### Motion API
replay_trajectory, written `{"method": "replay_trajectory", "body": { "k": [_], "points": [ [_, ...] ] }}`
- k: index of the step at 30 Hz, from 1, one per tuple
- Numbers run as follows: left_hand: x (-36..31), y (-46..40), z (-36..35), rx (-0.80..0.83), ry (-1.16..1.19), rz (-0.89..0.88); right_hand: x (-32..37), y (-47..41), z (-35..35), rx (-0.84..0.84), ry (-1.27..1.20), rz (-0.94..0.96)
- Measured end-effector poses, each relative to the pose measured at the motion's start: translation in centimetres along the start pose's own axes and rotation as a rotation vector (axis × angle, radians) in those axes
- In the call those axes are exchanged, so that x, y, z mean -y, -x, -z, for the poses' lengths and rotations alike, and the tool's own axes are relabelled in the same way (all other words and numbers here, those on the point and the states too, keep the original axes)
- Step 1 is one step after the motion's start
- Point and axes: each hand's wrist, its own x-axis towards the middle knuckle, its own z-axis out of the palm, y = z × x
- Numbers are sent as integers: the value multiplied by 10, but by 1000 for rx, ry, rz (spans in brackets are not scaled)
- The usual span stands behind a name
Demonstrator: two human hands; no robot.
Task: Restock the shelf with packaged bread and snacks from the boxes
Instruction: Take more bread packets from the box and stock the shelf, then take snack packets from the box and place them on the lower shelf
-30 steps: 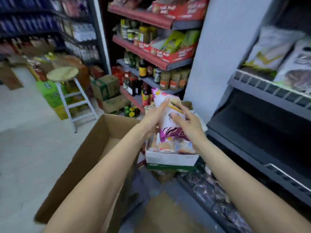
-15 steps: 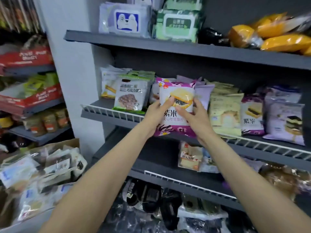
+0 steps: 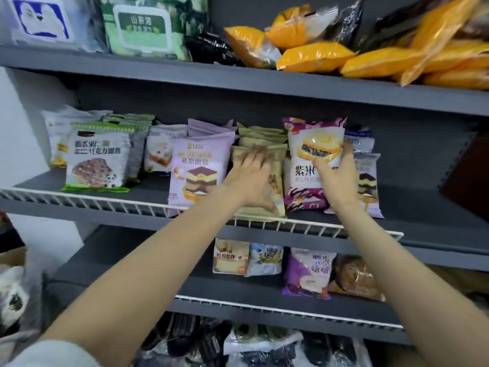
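A purple-and-white purple-rice bread packet (image 3: 312,144) stands upright on the grey middle shelf (image 3: 137,186), inside the white wire rail (image 3: 312,227). My right hand (image 3: 337,178) grips its right side, thumb on the front. My left hand (image 3: 250,178) lies flat with spread fingers on the beige bread packets (image 3: 262,140) just left of it, blurred by motion. Lilac mousse-bread packets (image 3: 199,168) stand further left, and one (image 3: 369,181) shows behind my right hand.
Chocolate-bread packets (image 3: 96,157) fill the shelf's left end. The top shelf holds wipes packs (image 3: 144,27) and orange bags (image 3: 315,55). The lower shelf (image 3: 148,271) carries toast and purple packets (image 3: 308,271). Dark packets (image 3: 185,340) lie at the bottom, a carton (image 3: 12,256) at left.
The view has turned from the boxes to the shelf. The purple-rice packet moved right into the middle row in my right hand. My left hand let go and now presses the beige packets.
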Motion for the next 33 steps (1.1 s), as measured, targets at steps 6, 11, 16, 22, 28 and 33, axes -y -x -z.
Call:
{"method": "replay_trajectory", "body": {
  "k": [6, 11, 16, 22, 28, 33],
  "points": [
    [-2, -9, -14, 12, -100, -1, -35, 16, -9, 258, 363, 27],
    [-5, -10, -16, 2, -97, 0, -42, 32, -14, 244, 648, 234],
    [-8, -6, -11, 52, -19, 20, -24, 26, -8, 172, 864, 374],
    [-6, 9, 16, -116, 196, 74, 2, 38, -26, 248, 736, 552],
    [57, 74, 20, -405, 147, 245, 62, 71, -85, 497, 395, 495],
    [145, 162, 4, -391, 210, 535, 110, 131, -171, 705, 217, 569]
  ]
}}
